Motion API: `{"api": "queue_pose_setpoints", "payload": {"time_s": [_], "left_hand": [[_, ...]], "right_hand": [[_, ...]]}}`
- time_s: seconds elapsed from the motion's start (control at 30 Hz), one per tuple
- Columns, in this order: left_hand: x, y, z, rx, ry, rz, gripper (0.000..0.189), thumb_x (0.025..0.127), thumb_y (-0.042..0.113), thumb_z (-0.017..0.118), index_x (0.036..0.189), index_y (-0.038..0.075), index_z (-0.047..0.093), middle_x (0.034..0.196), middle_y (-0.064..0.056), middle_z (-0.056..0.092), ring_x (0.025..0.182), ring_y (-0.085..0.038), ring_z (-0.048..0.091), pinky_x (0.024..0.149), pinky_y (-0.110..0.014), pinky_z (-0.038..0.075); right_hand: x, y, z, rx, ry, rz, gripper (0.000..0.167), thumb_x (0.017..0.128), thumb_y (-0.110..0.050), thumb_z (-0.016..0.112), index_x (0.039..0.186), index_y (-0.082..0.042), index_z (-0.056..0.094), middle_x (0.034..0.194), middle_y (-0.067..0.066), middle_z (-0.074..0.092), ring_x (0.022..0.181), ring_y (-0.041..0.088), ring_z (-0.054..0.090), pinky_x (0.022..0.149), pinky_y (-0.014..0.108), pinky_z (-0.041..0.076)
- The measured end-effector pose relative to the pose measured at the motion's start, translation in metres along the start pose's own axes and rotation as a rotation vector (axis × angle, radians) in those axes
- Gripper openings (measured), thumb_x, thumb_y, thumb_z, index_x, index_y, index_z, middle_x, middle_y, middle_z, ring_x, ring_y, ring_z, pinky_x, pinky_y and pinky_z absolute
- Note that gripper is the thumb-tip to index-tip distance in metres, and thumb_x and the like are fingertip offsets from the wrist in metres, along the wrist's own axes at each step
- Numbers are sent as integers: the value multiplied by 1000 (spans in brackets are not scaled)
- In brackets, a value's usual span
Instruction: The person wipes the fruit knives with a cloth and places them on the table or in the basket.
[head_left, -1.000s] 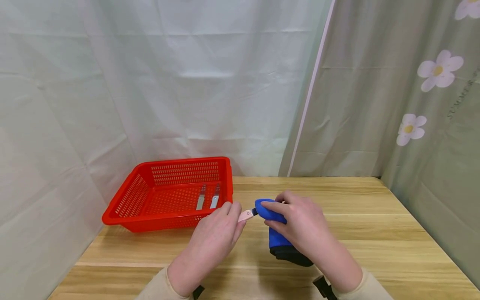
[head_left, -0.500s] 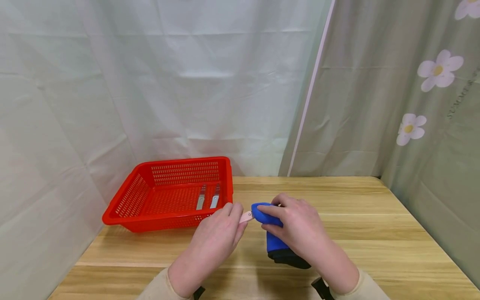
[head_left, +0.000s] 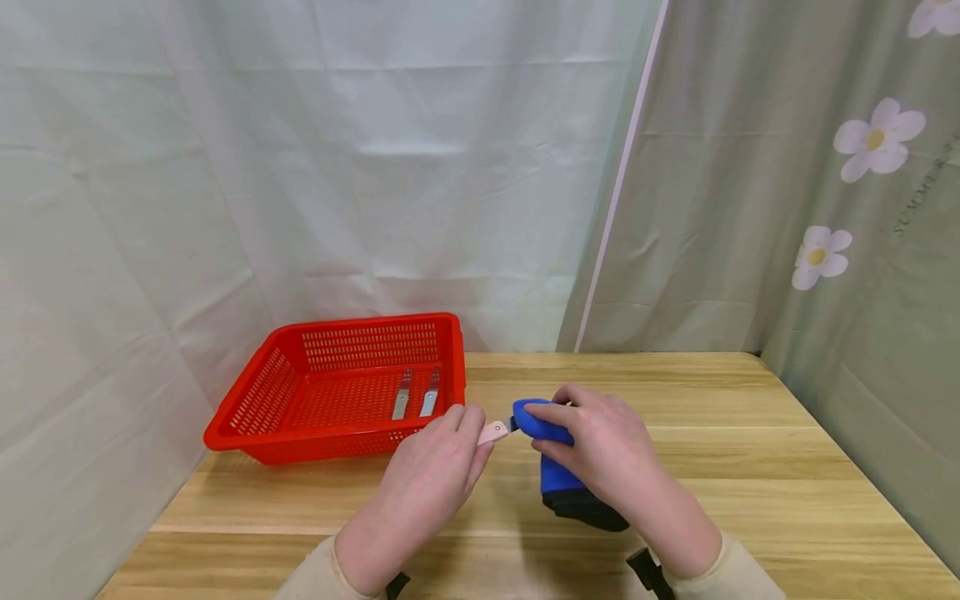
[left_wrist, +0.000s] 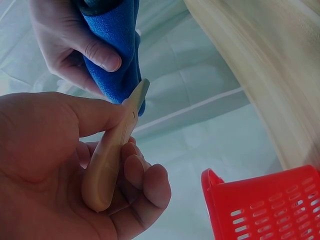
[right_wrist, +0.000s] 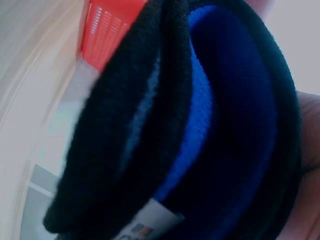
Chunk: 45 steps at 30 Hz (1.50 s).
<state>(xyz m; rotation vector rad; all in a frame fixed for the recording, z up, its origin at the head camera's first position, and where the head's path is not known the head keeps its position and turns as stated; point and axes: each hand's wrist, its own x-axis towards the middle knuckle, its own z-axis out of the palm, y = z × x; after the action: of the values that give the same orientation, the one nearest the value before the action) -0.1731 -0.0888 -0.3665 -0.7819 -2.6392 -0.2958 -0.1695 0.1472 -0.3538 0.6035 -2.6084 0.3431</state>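
My left hand [head_left: 435, 458] grips a small knife [head_left: 492, 432] by its pale pink handle, thumb along one side and fingers curled beneath, as the left wrist view shows. A short bit of blade [left_wrist: 142, 91] shows beyond the handle. My right hand [head_left: 603, 437] pinches a folded blue cloth [head_left: 558, 473] with black edging around the blade's far part, which is hidden. In the right wrist view the cloth's open folds [right_wrist: 200, 115] fill the picture, with a white label [right_wrist: 150, 220] on the edging. Both hands are raised over the table.
A red plastic basket [head_left: 330, 440] with slotted walls stands at the left of the wooden table [head_left: 712, 417]. Two more knives [head_left: 402, 396] with pale handles lie side by side in it. Curtains [head_left: 450, 167] hang behind and at both sides.
My right hand slid the cloth left up to the knife's handle, covering the blade, then drew it back right, baring a little of the blade. The left hand stays almost still.
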Motion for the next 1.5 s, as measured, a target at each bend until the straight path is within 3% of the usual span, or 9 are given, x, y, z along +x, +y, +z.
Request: {"api": "queue_pose_setpoints", "payload": {"time_s": [0.6, 0.93, 1.33, 1.5], "left_hand": [[0, 0, -2, -4, -28, -25, 32, 103, 33, 82, 115, 12, 61, 83, 3, 47, 63, -11, 44, 52, -21, 40], [-3, -2, 1, 29, 55, 9, 32, 101, 29, 84, 105, 13, 57, 79, 4, 43, 60, -11, 40, 49, -22, 37], [-2, -2, 0, 41, 50, -3, 31, 105, 34, 79, 100, 13, 57, 76, 5, 42, 59, -11, 40, 48, -22, 36], [-3, -2, 0, 56, 89, -1, 33, 108, 35, 75, 93, 12, 56, 74, 4, 41, 57, -11, 37, 47, -23, 34]], "right_hand": [[2, 19, -2, -10, -8, 88, 44, 87, -33, 97, 128, -25, 85, 107, 1, 72, 82, 20, 69, 70, 39, 57], [0, 26, -6, -17, -9, 131, 43, 88, -32, 96, 129, -26, 84, 108, 1, 72, 82, 23, 70, 67, 41, 56], [0, 29, -10, -11, 8, 143, 44, 88, -31, 96, 130, -24, 84, 108, 0, 71, 81, 24, 70, 64, 39, 54], [0, 28, -12, -6, 13, 149, 45, 88, -32, 96, 131, -24, 83, 107, 0, 72, 81, 23, 70, 63, 38, 53]]}}
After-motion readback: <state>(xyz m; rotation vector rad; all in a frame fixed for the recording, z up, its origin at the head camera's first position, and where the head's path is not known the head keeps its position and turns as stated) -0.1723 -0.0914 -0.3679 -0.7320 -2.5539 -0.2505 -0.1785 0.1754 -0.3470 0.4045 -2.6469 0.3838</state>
